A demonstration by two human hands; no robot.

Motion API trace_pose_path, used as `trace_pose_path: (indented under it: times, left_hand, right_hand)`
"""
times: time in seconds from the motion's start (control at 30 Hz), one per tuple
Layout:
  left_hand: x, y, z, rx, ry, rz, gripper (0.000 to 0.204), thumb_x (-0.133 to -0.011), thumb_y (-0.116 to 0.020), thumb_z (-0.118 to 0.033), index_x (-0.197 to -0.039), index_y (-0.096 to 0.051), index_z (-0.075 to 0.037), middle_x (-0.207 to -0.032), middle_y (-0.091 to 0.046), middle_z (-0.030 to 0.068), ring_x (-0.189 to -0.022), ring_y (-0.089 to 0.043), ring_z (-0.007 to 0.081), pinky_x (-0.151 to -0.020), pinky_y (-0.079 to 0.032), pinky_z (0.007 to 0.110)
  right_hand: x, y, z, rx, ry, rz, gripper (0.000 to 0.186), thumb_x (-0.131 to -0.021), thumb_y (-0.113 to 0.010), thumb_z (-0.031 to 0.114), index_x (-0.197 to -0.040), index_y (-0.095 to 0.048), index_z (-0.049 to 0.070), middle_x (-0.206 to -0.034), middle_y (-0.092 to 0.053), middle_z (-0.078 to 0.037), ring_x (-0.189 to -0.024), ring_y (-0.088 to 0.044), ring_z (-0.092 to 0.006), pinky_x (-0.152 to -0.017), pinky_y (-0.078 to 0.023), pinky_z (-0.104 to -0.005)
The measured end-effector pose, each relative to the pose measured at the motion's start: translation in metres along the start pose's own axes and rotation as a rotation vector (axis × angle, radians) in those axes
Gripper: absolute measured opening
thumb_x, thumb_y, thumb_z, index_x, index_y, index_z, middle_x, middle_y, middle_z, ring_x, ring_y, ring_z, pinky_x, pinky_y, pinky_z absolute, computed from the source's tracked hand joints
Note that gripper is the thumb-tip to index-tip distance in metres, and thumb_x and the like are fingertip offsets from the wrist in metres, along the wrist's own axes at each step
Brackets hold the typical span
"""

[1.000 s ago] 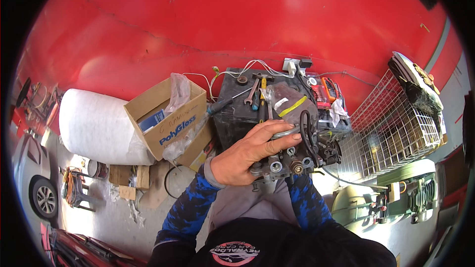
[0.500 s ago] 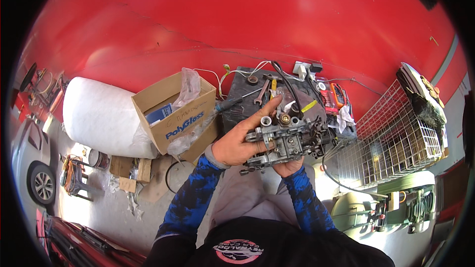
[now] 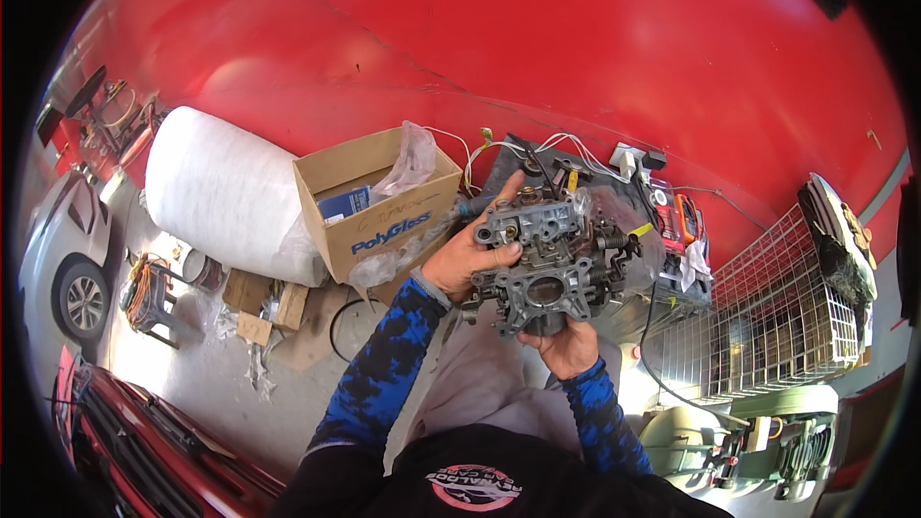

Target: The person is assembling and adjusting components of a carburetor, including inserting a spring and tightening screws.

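A grey metal carburetor [image 3: 549, 264] is held up in front of me with both hands. A round bore in a square flange faces me at its lower side; springs and linkage stick out on its right. My left hand [image 3: 468, 254] is closed round its left side, the thumb across the body and a finger reaching up behind it. From below, my right hand [image 3: 568, 350] grips the lower edge near the flange, its fingers partly hidden beneath. Behind the carburetor is a dark work table [image 3: 504, 165], with yellow-handled tools [image 3: 574, 178] partly in view.
Left of the table stands an open cardboard box [image 3: 321, 221] holding a blue package and plastic film. A large white roll [image 3: 225, 197] lies beyond it. To the right are a red and orange multimeter [image 3: 687, 221], a wire cage [image 3: 758, 302] and a green machine [image 3: 782, 427]. A black cable [image 3: 648, 326] hangs nearby.
The carburetor has been tilted so its flanged bore now faces me. My left thumb has shifted across the body. The whole view has swung slightly left.
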State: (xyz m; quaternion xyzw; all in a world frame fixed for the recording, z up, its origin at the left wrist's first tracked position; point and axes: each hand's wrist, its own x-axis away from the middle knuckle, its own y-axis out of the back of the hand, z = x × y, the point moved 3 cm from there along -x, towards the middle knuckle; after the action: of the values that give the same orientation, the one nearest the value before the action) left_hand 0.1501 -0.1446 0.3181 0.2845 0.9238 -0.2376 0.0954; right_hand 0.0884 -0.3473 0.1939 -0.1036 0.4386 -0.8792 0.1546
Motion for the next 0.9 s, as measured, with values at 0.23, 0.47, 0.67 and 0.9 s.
trace_pose_path:
  times: [0.23,0.47,0.67,0.9]
  left_hand:
    - [-0.002,0.035,0.024,0.022,0.068,-0.072,0.091,-0.096,-0.072,-0.016,-0.167,-0.016,-0.018,-0.163,-0.037,0.0067,-0.141,-0.042,0.0176,-0.117,-0.034,0.033]
    - [0.006,0.046,0.040,0.090,0.119,-0.090,0.081,-0.101,-0.066,-0.015,-0.167,-0.019,-0.021,-0.158,-0.045,0.0038,-0.138,-0.047,0.0159,-0.115,-0.038,0.032]
    - [0.012,0.046,0.040,0.007,0.208,-0.225,0.073,-0.100,-0.070,-0.022,-0.162,-0.033,-0.014,-0.118,-0.064,-0.0013,-0.105,-0.059,0.0072,-0.091,-0.048,0.025]
    - [0.009,0.050,0.041,0.028,0.168,-0.142,0.082,-0.099,-0.069,-0.013,-0.166,-0.023,-0.020,-0.158,-0.045,0.0019,-0.138,-0.047,0.0142,-0.114,-0.038,0.031]
  right_hand:
    - [0.013,-0.017,-0.003,-0.012,-0.085,0.072,0.058,-0.104,-0.056,0.041,-0.149,-0.044,0.006,-0.140,-0.059,-0.018,-0.120,-0.063,-0.0439,-0.086,-0.064,-0.0524]
    - [0.014,-0.019,-0.006,0.058,-0.133,0.076,0.060,-0.111,-0.035,0.046,-0.155,-0.031,0.006,-0.148,-0.049,-0.020,-0.125,-0.058,-0.0482,-0.086,-0.064,-0.0469]
    - [0.014,-0.020,-0.008,0.107,-0.129,0.050,0.061,-0.111,-0.035,0.047,-0.154,-0.033,0.004,-0.145,-0.052,-0.022,-0.125,-0.059,-0.0481,-0.085,-0.063,-0.0442]
    - [0.013,-0.023,-0.006,0.138,-0.104,0.082,0.062,-0.109,-0.043,0.044,-0.155,-0.031,0.004,-0.150,-0.048,-0.021,-0.127,-0.057,-0.0478,-0.088,-0.063,-0.0453]
